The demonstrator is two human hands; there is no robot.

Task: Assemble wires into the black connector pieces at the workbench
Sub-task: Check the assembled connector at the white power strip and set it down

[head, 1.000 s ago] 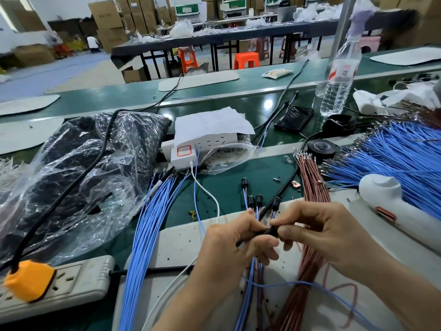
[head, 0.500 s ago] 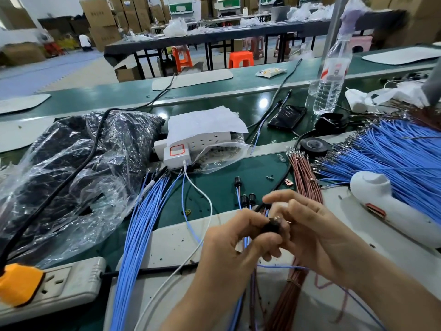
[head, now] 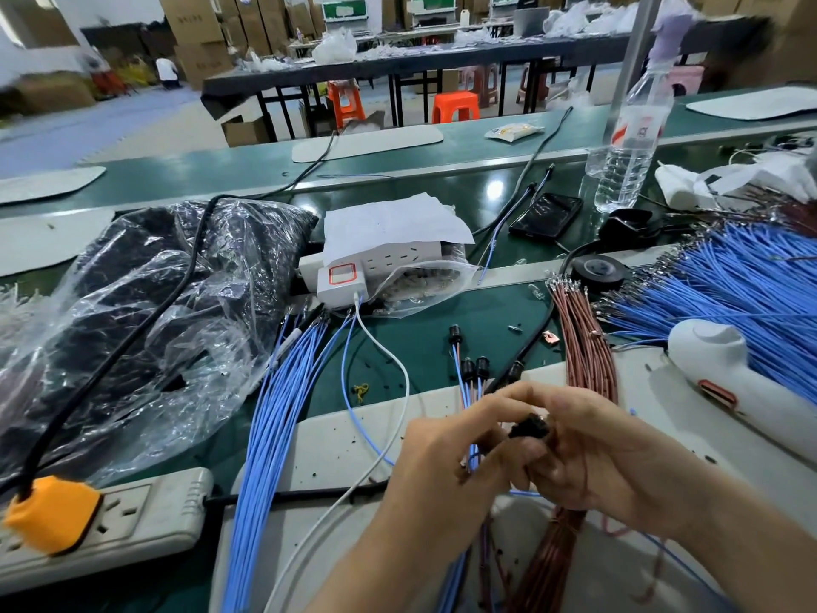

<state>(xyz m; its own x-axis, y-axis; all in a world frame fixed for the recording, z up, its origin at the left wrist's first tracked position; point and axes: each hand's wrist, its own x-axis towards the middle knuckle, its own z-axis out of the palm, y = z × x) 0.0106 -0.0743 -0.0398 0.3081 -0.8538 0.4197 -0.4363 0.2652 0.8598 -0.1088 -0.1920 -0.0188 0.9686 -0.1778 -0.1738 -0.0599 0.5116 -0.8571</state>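
A small black connector piece [head: 529, 426] sits between the fingertips of both hands, low in the middle of the view. My left hand [head: 446, 462] pinches it from the left. My right hand [head: 592, 453] curls round it from the right, and a thin brown wire runs down across that palm. Several finished black connectors on blue wires [head: 475, 367] lie just behind my hands. A bundle of brown wires [head: 583, 347] stretches away to the right of them, and a big fan of blue wires [head: 729, 294] fills the right side.
A long bundle of blue wires [head: 274, 413] runs down the left of the white mat [head: 336, 449]. A power strip with an orange plug [head: 53, 519] lies at lower left, a plastic bag [head: 132, 311] behind it. A white tool [head: 725, 369], black tape roll [head: 599, 272], phone [head: 546, 214] and water bottle [head: 628, 143] stand at right.
My hands have drawn closer together around the black connector, and my right hand has turned so its palm faces up more. The view has shifted slightly.
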